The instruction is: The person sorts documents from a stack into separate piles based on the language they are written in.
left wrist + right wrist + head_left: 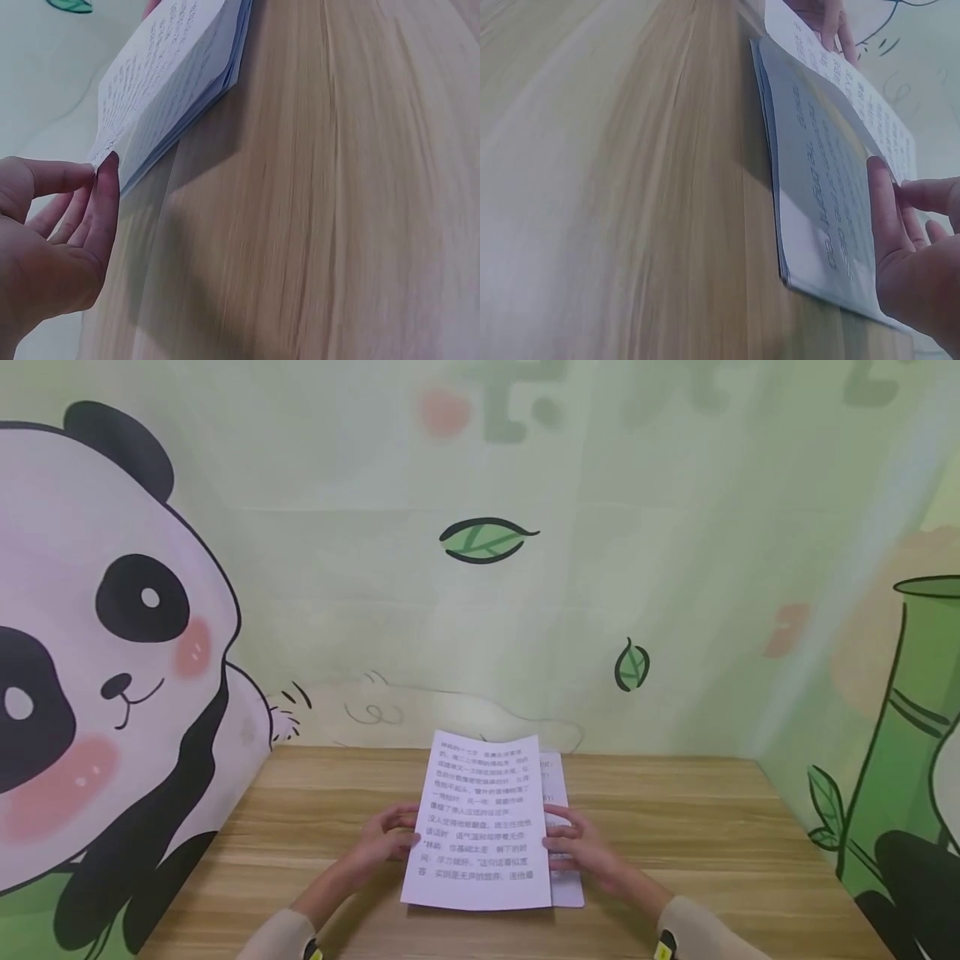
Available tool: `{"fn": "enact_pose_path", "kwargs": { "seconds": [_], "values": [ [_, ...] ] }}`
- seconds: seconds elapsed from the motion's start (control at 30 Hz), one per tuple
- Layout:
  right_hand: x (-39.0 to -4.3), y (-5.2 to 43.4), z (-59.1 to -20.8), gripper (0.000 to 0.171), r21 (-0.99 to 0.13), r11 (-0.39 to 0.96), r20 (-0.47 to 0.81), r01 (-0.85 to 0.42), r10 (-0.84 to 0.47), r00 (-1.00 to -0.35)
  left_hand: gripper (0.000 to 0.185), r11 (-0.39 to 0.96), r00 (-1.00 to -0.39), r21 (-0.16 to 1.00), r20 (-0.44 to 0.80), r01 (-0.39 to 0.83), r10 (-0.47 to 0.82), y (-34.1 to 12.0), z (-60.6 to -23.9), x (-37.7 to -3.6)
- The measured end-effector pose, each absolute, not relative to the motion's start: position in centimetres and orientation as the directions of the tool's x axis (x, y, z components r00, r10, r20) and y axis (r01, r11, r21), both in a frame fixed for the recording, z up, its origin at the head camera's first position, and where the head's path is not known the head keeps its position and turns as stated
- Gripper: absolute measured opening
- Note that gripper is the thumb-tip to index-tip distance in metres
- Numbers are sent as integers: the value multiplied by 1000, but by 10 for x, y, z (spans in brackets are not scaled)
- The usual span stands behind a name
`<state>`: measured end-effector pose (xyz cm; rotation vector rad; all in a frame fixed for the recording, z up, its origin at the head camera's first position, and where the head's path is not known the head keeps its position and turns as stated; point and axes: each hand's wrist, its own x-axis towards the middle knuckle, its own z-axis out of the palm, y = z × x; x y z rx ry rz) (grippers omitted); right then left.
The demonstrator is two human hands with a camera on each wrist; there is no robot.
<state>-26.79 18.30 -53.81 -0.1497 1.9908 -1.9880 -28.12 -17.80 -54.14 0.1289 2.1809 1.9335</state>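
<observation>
A printed sheet of paper [480, 822] is held up between both hands over a stack of printed sheets [567, 891]. The stack shows past the sheet's right side, and the rest of it is hidden in the head view. My left hand [387, 835] pinches the sheet's left edge between thumb and fingers, as the left wrist view shows up close. At the opposite edge, my right hand [588, 847] pinches the sheet the same way. In the right wrist view the lower stack [817, 247] lies beneath the raised sheet [889, 124], its edges slightly uneven.
The papers are over a wood-grain table [300, 827]. Behind the table's far edge hangs a pale green backdrop [360, 577] with a printed panda, leaves and bamboo.
</observation>
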Motion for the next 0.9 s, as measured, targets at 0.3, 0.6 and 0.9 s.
{"fn": "enact_pose_path", "kwargs": {
  "seconds": [0.3,0.6,0.9],
  "values": [
    [-273,152,-540,67,-981,-32,-173,191,-302,-937,57,111,-967,992,-92,-68,236,-210,-540,-284],
    [-277,100,-546,67,-973,-62,-192,223,-325,-926,60,130,-969,988,-107,-79,224,-260,-535,-278],
    [-285,64,-549,66,-970,-59,-197,235,-370,-908,61,187,-975,973,-166,-137,149,-293,-536,-270]
  ]
}}
